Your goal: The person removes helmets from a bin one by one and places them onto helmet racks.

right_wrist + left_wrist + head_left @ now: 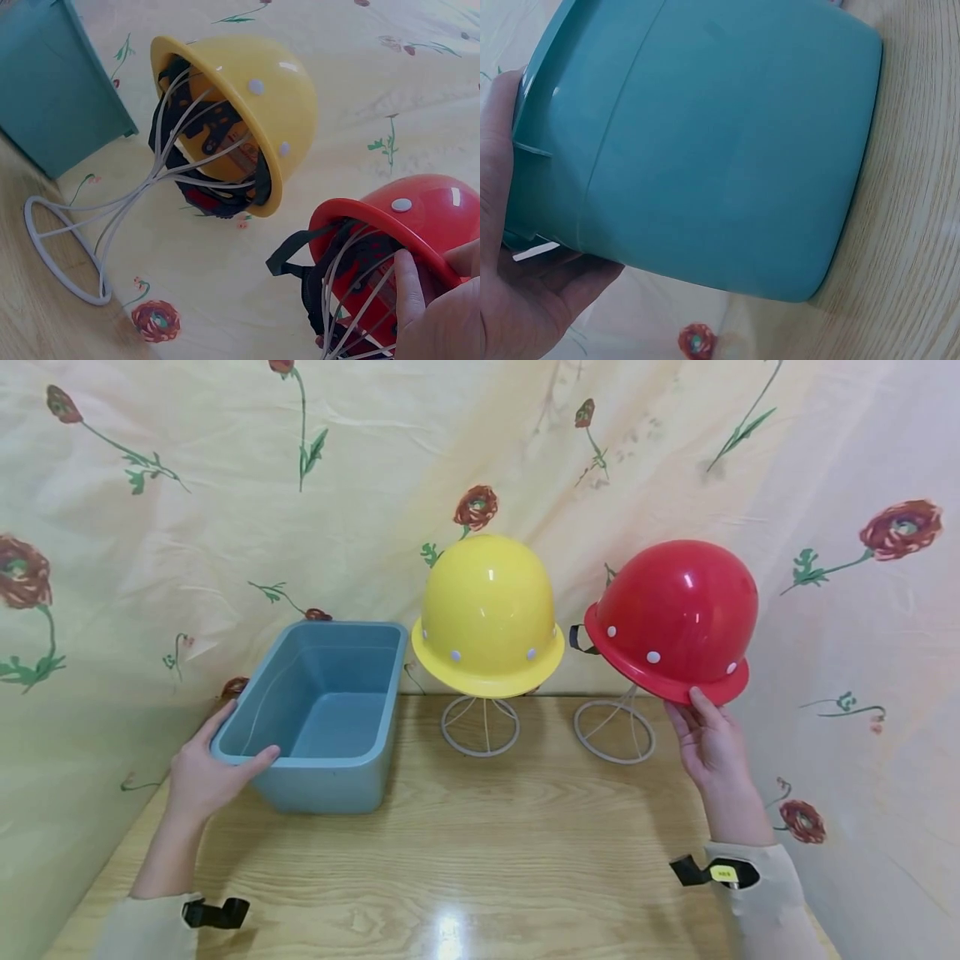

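Observation:
My left hand (202, 777) grips the near left corner of a blue-green plastic bin (322, 762), its thumb over the front rim. In the left wrist view, fingers of that hand curl under the bin's lip, beside its outer wall (720, 150). Over on the right, my right hand (716, 743) pinches the brim of a red hard hat (678, 610), thumb outside and fingers underneath. The hat tilts on a white wire stand (615, 760), and its dark strap (292, 251) hangs out at the side. Wires of the stand reach up inside the shell.
Between the bin and the red hat, a yellow hard hat (487, 602) sits upright on its own wire stand (480, 753). Everything stands on a wood-grain table (487, 860). Flowered cloth (225, 527) hangs close behind and at both sides.

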`<move>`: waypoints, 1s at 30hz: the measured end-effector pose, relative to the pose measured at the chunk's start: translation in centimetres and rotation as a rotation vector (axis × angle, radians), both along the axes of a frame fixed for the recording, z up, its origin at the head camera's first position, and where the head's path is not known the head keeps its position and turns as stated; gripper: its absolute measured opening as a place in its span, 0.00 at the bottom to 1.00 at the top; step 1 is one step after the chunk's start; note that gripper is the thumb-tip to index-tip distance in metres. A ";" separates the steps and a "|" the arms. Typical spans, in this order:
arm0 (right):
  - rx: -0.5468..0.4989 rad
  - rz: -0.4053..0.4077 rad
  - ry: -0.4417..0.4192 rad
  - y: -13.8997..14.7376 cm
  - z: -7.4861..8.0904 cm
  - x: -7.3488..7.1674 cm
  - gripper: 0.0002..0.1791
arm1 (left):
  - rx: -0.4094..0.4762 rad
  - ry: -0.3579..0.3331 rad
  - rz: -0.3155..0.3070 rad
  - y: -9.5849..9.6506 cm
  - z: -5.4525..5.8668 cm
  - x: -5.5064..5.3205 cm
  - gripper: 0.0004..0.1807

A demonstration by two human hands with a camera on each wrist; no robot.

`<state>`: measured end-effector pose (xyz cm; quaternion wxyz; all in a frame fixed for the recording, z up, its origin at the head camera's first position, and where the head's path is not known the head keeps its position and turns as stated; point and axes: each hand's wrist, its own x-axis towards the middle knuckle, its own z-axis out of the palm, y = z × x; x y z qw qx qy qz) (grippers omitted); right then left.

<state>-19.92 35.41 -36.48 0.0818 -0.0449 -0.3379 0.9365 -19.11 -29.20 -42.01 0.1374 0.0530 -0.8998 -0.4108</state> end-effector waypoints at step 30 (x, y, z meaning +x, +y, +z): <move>0.799 0.088 0.118 1.3 -1.3 1.5 0.10 | -0.101 0.123 -0.017 -1.5 -0.7 2.4 0.59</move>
